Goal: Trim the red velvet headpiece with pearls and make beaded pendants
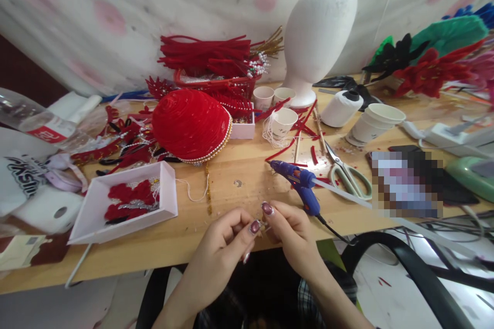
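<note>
Near the table's front edge, my left hand (227, 249) and my right hand (291, 231) meet, fingertips pinched around something tiny and pale that I cannot make out. A blue glue gun (295, 177) lies just beyond my right hand, with a clear stick in its back and a black cord. Past my left hand rests a red domed cap (189, 126) with a beaded rim. A gold bead strand (209, 190) hangs from it onto the table. To the left, a white box (169, 193) holds red and silver pieces.
Scissors (349, 175), paper cups (284, 124), a thread cone (341, 108) and a white foam head (320, 36) stand or lie beyond the glue gun. Phones (409, 180) lie at right. A red basket (218, 82) of red stems is at the back.
</note>
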`<state>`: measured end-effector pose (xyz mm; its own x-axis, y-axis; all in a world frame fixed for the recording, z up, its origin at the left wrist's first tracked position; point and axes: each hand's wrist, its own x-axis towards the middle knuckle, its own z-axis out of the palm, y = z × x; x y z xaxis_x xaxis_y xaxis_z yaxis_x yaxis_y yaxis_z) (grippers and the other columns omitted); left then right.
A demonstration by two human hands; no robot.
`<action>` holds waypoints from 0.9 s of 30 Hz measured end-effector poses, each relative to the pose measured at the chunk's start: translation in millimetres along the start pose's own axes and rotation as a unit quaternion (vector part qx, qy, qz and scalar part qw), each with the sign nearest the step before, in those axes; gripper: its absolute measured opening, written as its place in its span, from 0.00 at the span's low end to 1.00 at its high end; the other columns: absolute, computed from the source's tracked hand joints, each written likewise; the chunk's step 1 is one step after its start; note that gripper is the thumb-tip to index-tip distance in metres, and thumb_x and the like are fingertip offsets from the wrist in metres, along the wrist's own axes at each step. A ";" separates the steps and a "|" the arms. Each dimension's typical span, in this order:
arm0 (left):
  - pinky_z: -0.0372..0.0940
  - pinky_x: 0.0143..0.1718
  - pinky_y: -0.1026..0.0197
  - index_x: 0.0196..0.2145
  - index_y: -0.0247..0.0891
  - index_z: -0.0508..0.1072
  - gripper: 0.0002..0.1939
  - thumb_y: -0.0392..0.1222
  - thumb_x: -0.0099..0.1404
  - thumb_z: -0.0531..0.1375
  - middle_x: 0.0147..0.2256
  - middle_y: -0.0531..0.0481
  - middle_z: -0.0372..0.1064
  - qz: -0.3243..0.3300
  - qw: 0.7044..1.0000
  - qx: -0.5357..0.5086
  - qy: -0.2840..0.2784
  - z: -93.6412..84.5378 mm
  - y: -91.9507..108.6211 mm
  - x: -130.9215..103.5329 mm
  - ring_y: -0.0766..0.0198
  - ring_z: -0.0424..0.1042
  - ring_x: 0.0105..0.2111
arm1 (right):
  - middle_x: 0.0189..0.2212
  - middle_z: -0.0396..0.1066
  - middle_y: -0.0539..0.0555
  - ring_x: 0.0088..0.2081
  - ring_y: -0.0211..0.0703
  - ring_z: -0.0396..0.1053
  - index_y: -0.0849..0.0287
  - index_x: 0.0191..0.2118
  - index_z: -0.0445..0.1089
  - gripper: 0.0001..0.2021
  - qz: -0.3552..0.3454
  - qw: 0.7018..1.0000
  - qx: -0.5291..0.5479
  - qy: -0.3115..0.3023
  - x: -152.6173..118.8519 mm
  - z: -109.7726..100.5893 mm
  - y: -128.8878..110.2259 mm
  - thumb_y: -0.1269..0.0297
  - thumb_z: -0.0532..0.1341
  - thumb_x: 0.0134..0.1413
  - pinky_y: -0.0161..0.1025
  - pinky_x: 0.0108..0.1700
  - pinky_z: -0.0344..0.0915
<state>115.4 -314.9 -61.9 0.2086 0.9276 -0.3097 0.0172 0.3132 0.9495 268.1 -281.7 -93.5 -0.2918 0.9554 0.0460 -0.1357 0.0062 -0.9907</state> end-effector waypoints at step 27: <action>0.67 0.35 0.68 0.41 0.40 0.74 0.09 0.30 0.69 0.57 0.34 0.53 0.80 0.379 0.819 0.388 0.187 2.7 -13.3 2.8 0.69 0.78 0.31 | 0.17 0.50 0.43 0.19 0.32 0.47 0.57 0.22 0.56 0.25 0.000 0.997 0.047 0.063 1.2 -1.6 17.1 0.49 0.58 0.66 0.33 0.21 0.47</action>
<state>118.4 -317.0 -75.3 0.1355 0.8383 0.5281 0.6686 -0.4707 0.5756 266.9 -280.0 -110.7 -0.1717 0.9849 0.0229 -0.2256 -0.0167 -0.9741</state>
